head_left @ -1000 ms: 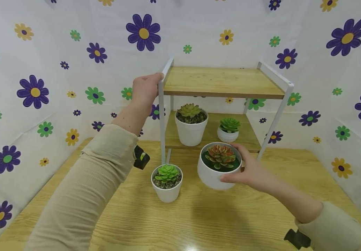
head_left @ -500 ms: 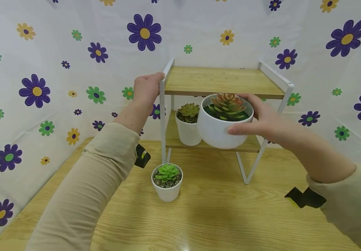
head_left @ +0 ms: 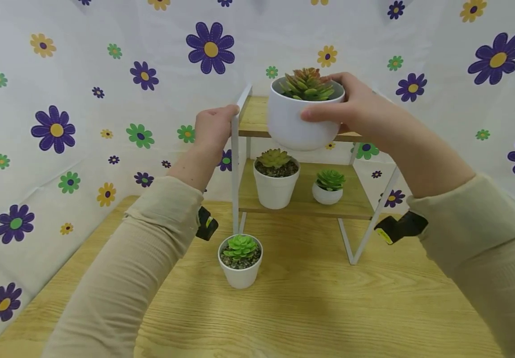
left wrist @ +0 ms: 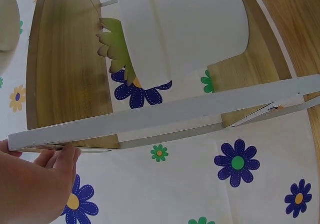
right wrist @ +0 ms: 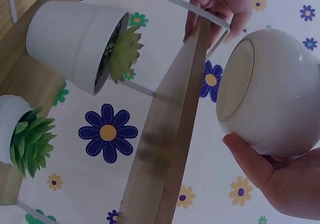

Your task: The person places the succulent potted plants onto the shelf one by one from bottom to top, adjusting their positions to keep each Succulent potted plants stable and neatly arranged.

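My right hand [head_left: 351, 107] grips a round white pot [head_left: 299, 122] holding a red-green succulent [head_left: 306, 83], held in the air in front of the top wooden shelf [head_left: 250, 117] of a white-framed rack. The right wrist view shows the pot's underside [right wrist: 270, 91] cupped by my fingers [right wrist: 250, 159]. My left hand [head_left: 214, 127] grips the rack's front left post [head_left: 235, 164] at the top corner; its fingers [left wrist: 50, 169] curl around the white bar [left wrist: 165, 116].
On the lower shelf [head_left: 356, 204] stand a white pot with a yellow-green succulent [head_left: 276, 181] and a small pot with a green succulent [head_left: 328, 186]. Another small white pot with a green succulent [head_left: 240, 258] sits on the wooden table [head_left: 306, 308]. Flowered cloth [head_left: 60, 99] surrounds the space.
My right hand has lifted the round pot from the table up past the lower shelf to the level of the top shelf. The left hand has stayed on the rack post.
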`<state>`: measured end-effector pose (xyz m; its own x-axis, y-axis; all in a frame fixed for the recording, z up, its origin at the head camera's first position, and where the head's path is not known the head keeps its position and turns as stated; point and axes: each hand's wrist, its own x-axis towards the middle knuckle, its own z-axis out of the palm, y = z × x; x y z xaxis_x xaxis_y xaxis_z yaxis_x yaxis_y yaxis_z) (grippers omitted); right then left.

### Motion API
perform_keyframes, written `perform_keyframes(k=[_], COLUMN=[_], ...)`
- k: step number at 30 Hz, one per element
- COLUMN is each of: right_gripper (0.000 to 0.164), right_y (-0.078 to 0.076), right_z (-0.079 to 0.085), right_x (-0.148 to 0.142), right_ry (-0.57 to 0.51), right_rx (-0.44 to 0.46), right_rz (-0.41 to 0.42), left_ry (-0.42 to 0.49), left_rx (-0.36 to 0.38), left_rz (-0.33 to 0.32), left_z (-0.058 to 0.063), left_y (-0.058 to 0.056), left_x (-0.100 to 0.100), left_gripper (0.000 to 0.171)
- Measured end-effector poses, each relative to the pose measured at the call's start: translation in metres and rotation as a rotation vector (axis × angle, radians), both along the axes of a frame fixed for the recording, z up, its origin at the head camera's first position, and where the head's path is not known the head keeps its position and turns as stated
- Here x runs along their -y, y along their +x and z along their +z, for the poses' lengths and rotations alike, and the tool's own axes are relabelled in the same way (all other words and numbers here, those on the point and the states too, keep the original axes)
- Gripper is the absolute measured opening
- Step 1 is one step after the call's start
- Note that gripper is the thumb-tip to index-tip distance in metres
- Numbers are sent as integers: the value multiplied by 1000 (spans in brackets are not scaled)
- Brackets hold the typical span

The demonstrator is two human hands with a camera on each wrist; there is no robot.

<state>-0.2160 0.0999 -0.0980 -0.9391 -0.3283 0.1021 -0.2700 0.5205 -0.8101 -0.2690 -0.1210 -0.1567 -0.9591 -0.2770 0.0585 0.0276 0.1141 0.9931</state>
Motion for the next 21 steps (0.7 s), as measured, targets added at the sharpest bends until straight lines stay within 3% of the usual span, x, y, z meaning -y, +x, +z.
perform_keyframes(k=[7, 11, 21], right_gripper=[91, 84, 88], right_y=[-24, -35, -50], right_z=[7, 6, 0], right_x=[12, 17, 30], right_ry=[26, 6, -30], right_rx=[-4, -14, 12], right_rz=[-104, -131, -181], left_ry=[-10, -10, -14], left_rx=[-18, -17, -28], left_rz=[-15, -14, 1], left_z=[-2, -2, -2], left_y=[-1, -2, -1], left_x=[1, 1, 1], left_gripper=[36, 36, 35])
